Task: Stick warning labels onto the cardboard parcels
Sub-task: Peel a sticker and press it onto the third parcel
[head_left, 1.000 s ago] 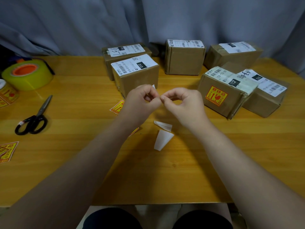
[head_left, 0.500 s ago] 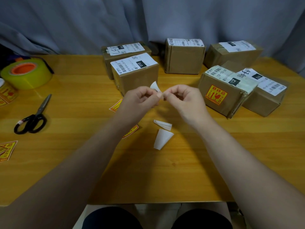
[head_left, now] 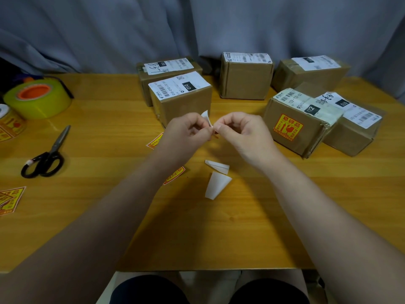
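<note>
My left hand (head_left: 186, 131) and my right hand (head_left: 238, 130) meet above the table's middle, both pinching a small warning label (head_left: 207, 119) whose white backing curls upward between the fingertips. Just behind them stands a cardboard parcel (head_left: 182, 102) with a white shipping label on top. To the right, another parcel (head_left: 300, 121) carries a yellow and red warning label (head_left: 287, 127) on its front face. More parcels line the back, such as one (head_left: 246, 79) at the centre.
Two peeled white backing scraps (head_left: 217, 178) lie on the wooden table (head_left: 109, 128) below my hands. Loose warning labels (head_left: 154, 141) lie near my left wrist and others (head_left: 9, 199) at the left edge. Scissors (head_left: 47, 156) and a yellow tape roll (head_left: 37, 98) sit left.
The white backing has come up from between my fingertips and now curls upward. Both hands stayed close together over the same spot.
</note>
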### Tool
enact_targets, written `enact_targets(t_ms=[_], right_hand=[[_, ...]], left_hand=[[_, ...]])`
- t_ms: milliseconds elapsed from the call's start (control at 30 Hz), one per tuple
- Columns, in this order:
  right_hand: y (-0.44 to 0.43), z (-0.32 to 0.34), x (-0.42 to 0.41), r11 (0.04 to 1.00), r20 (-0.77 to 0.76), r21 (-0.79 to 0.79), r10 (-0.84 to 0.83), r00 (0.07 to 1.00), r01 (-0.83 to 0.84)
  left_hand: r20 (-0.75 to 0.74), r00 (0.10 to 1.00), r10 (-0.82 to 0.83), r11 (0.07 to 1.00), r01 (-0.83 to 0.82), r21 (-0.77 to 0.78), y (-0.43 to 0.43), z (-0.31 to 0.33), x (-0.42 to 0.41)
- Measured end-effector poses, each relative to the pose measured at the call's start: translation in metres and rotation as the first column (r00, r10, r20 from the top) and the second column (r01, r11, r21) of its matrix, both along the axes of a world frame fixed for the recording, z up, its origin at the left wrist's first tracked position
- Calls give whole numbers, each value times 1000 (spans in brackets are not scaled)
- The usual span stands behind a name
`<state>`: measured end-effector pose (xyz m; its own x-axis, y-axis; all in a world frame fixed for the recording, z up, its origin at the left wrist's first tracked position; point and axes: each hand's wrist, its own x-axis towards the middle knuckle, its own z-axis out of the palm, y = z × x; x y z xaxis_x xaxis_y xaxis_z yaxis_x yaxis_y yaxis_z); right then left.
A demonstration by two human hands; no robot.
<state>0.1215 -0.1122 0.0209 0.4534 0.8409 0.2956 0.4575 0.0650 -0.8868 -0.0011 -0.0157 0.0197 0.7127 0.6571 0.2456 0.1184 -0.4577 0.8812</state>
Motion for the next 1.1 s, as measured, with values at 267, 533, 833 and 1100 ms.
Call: enact_targets(t_ms=[267,533,833,1100], right_hand=[[2,-2,1,1000,29,3,-26,999,26],[0,-2,5,1000,-11,-15,16,1000,-16],[0,-7,0,999,-264,-32,12,964,-21],[-2,-7,0,998,-545,53,48,837,-23]], left_hand=[[27,1000,-12,997,14,-77,-1,2,-1],[3,997,-74,993,74,-95,2,1,1],[14,995,-95,990,96,-107,-2,2,3],[60,994,-89,985,97,-145,-1,0,1]])
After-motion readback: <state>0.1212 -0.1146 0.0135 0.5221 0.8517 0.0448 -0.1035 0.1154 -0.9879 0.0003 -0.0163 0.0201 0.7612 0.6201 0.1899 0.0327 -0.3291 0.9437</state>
